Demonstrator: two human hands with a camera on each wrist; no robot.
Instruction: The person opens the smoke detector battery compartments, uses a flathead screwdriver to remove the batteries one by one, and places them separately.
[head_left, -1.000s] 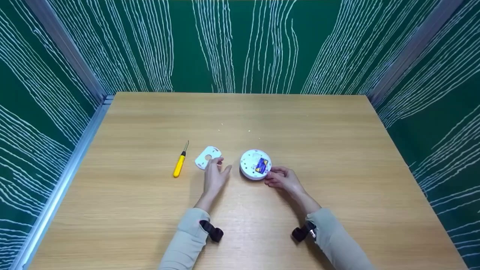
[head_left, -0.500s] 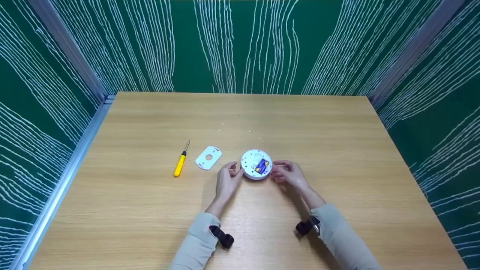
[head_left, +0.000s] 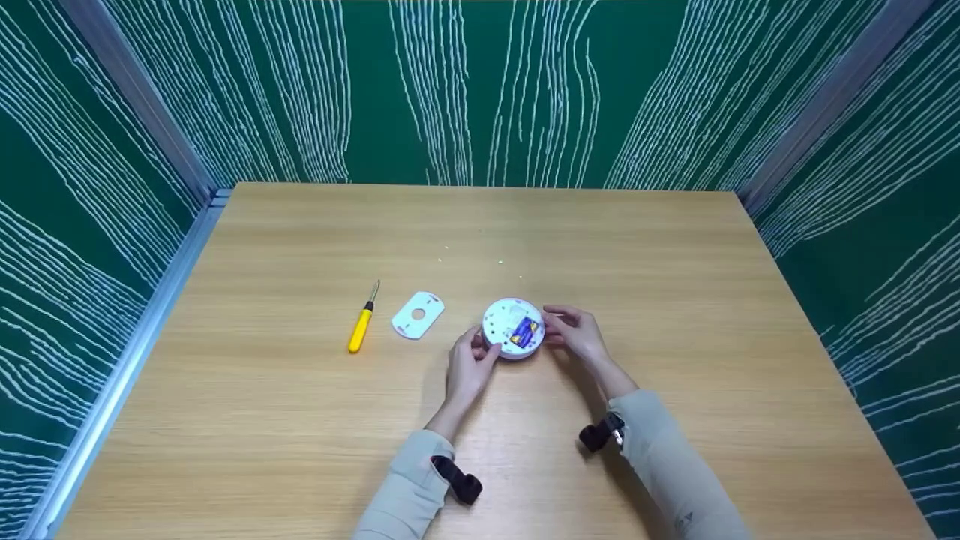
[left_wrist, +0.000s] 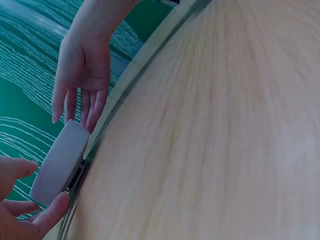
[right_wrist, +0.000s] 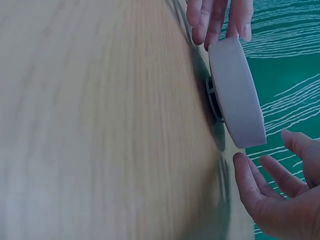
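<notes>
A round white smoke detector (head_left: 499, 319) sits back side up on the table, its blue and yellow battery (head_left: 523, 332) showing in a recess. My left hand (head_left: 469, 367) holds it at the near left rim, thumb over the edge and fingers at the side. In the left wrist view, the thumb and a finger flank the end of the detector (left_wrist: 60, 162). My right hand (head_left: 581, 337) is at the right rim with relaxed fingers. The right wrist view shows a small gap between the right hand (right_wrist: 280, 195) and the detector (right_wrist: 237, 92), whose grille faces the tabletop.
Left of the detector lies a flat white mounting plate (head_left: 409, 328) with a round hole. Farther left is a screwdriver (head_left: 361, 330) with a yellow handle, tip pointing away. Tiny white crumbs (head_left: 500, 262) dot the wooden table (head_left: 637, 255). Green, white-lined walls (head_left: 495, 90) enclose it.
My left hand has come right from the mounting plate to the detector and taken its rim. My right hand has shifted slightly up along the right side. The detector has barely moved.
</notes>
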